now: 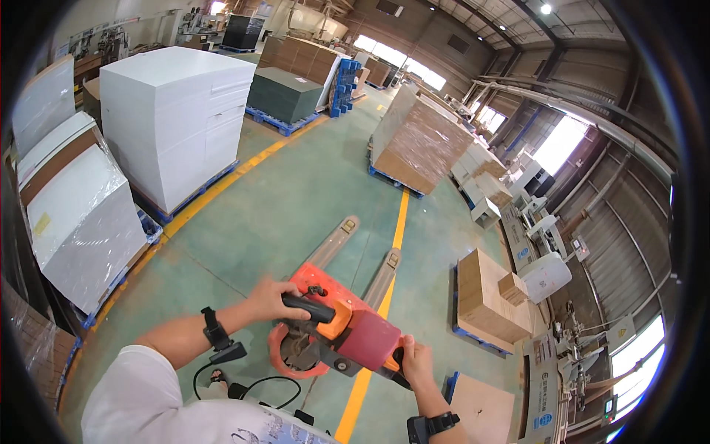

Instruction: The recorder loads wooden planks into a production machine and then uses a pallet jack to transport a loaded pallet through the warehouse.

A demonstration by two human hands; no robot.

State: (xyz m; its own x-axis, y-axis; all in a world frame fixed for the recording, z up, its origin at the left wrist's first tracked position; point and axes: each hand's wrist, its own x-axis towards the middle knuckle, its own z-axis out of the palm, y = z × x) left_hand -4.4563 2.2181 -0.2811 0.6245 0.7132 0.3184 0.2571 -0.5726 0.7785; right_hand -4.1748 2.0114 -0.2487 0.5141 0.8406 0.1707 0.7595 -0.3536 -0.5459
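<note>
Stacks on our left: wrapped white pallet loads and a tall white block stand along the yellow floor line, well apart from the truck.

Left hand: our left hand is wrapped around the black grip on the left end of the tiller handle — fingers curled fully over it, nothing else held.

Pallet truck: the orange pallet truck sits just ahead of us in the middle of the green aisle, its two bare forks pointing away toward the wrapped brown stack.

Right hand: our right hand grips the right end of the handle from below; the fingers look closed round it, though the red housing covers part of them.

Doing it well: in our judgement, both hands should stay evenly on the bar so the forks track straight, and we should steer from the wheel end — small tiller moves swing the fork tips widely.

Right side: cardboard boxes on a blue pallet and a line of machinery lie near the truck's right, so that flank wants watching.

Hard to see: the steering wheels under the housing are mostly hidden, the fork tips bend with the lens, and our own feet are cut off at the lower edge.
</note>
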